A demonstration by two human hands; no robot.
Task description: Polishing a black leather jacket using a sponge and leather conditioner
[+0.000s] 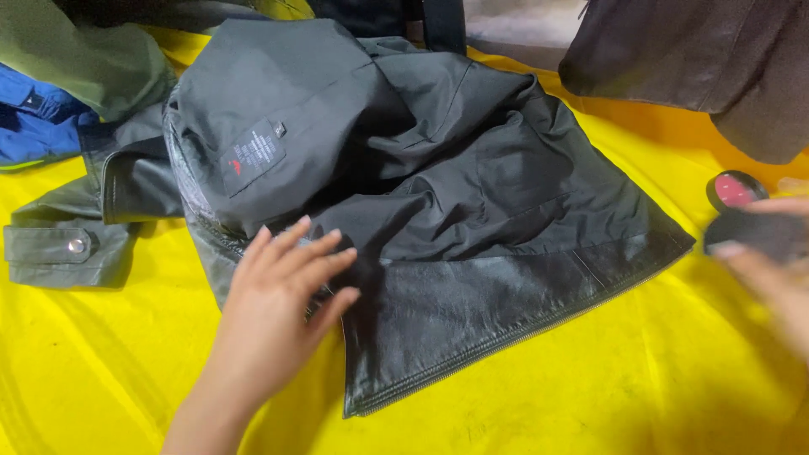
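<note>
A black leather jacket (472, 211) lies inside out on a yellow sheet (590, 388), its dark lining up and a sewn label (251, 157) showing near the collar. My left hand (278, 295) rests flat on the jacket's lower left edge, fingers spread. My right hand (771, 270), blurred at the right edge, grips a dark pad or sponge (754, 232). A small round tin with a red inside (735, 190) sits just above that hand.
A green garment (93, 59) and a blue one (34, 122) lie at the top left. A grey-green strap with a metal snap (72, 246) lies left of the jacket. A brown leather garment (699, 59) hangs at the top right.
</note>
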